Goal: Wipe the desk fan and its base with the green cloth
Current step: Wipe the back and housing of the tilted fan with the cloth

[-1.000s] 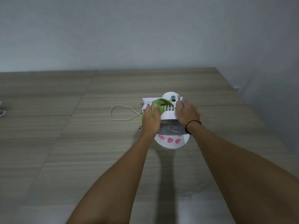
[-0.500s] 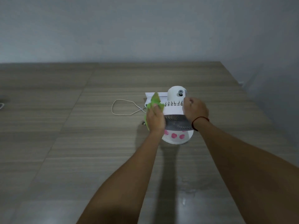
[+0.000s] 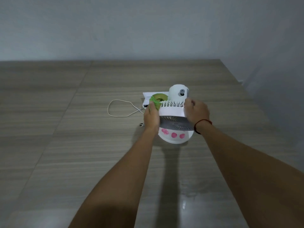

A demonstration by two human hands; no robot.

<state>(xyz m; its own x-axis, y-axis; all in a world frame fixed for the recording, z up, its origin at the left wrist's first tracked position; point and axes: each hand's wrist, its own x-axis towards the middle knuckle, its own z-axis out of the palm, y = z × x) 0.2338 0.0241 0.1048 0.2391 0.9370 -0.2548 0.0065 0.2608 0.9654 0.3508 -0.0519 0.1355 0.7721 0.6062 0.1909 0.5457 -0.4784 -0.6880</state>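
A white desk fan (image 3: 171,111) stands on the wooden table, its grille facing me, with pink dots on its lower front rim and a grey knob on the motor housing (image 3: 178,93). My left hand (image 3: 151,118) grips the green cloth (image 3: 157,100) and presses it against the fan's upper left edge. My right hand (image 3: 196,111) clasps the fan's right side and holds it. The fan's flat white base (image 3: 148,96) shows behind the cloth, mostly hidden.
The fan's white cord (image 3: 117,109) loops on the table to the left, with its plug (image 3: 141,125) lying near my left wrist. The table's right edge (image 3: 246,91) runs close to a wall. A grey wall rises behind the table.
The cloth has slid back up over the fan's top left corner after hanging lower at its side. My view has shifted slightly. Both hands remain on the fan.
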